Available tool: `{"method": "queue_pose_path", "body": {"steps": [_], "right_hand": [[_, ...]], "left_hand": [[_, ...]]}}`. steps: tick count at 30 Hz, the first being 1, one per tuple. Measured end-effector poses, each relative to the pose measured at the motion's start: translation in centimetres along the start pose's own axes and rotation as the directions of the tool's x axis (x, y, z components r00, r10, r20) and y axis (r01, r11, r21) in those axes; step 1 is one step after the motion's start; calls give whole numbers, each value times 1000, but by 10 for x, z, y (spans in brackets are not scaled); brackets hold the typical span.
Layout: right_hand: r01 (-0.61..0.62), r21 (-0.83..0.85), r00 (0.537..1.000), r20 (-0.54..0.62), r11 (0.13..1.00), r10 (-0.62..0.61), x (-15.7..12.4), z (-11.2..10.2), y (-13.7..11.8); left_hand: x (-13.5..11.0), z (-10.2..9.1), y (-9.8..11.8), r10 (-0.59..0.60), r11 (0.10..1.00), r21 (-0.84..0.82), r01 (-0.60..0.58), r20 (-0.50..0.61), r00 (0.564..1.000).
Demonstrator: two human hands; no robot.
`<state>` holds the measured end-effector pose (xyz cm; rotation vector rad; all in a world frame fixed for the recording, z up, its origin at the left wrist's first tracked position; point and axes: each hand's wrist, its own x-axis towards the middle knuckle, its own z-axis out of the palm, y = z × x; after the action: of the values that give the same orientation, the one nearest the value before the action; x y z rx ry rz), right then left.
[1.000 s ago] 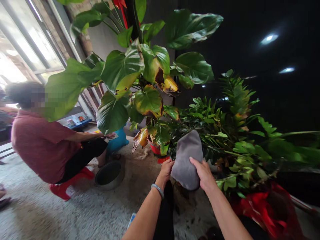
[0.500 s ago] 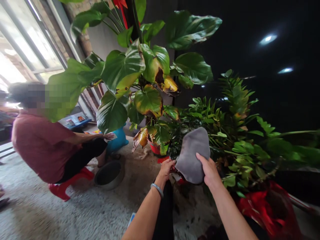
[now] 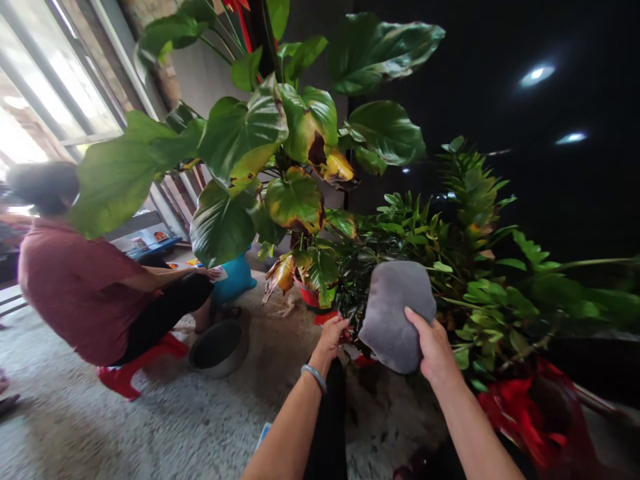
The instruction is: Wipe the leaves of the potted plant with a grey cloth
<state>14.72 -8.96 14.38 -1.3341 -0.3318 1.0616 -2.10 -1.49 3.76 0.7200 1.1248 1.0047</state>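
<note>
My right hand [image 3: 434,347] grips a folded grey cloth [image 3: 395,313] and holds it against the small-leaved green plant [image 3: 450,267] in front of me. My left hand [image 3: 333,337], with a bracelet on the wrist, is closed near the base of that plant's stems, just left of the cloth; what its fingers hold is hidden. A large-leaved plant [image 3: 280,153] with some yellowed leaves rises behind, in a red pot [image 3: 310,297].
A person in a dark red shirt [image 3: 80,293] squats on a red stool [image 3: 130,373] at the left, beside a grey basin [image 3: 217,347] and a blue object [image 3: 235,280]. A red wrapped pot [image 3: 530,413] sits at the lower right. Windows are at the upper left.
My right hand and the grey cloth have moved rightward across the small-leaved plant. My left hand has stayed at the stems.
</note>
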Motion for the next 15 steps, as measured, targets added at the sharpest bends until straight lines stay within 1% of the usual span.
{"method": "queue_pose_path", "body": {"steps": [2, 3, 4, 6, 8, 10, 12, 14, 15], "right_hand": [[-118, 12, 990, -70, 993, 119, 6, -13, 20], [-170, 4, 983, -74, 985, 170, 4, -18, 33], [-220, -7, 974, -61, 975, 219, -1, -23, 47], [-305, -52, 952, 3, 951, 305, -15, -29, 69], [-315, -112, 942, 85, 942, 325, -29, -29, 76], [-254, -134, 950, 149, 958, 273, -35, -25, 65], [-170, -85, 968, 170, 982, 182, -31, -20, 43], [-105, -8, 984, 142, 994, 106, -22, -17, 22], [-92, 27, 990, 111, 995, 88, -17, -16, 15]], "left_hand": [[1, 3, 1, -11, 1000, -21, 11, -7, 1000], [1, 4, 2, -15, 1000, -28, 15, -10, 1000], [1, 5, 2, -18, 999, -31, 17, -12, 1000], [0, 6, 2, -19, 999, -29, 19, -11, 1000], [-1, 6, 3, -10, 1000, -25, 9, -16, 1000], [-3, 7, 3, 0, 1000, -21, 0, -34, 999], [-4, 7, 5, -4, 1000, -15, 4, -42, 999], [-5, 6, 6, -20, 1000, -8, 20, -29, 999], [-5, 6, 6, -22, 1000, -8, 22, -21, 1000]]}}
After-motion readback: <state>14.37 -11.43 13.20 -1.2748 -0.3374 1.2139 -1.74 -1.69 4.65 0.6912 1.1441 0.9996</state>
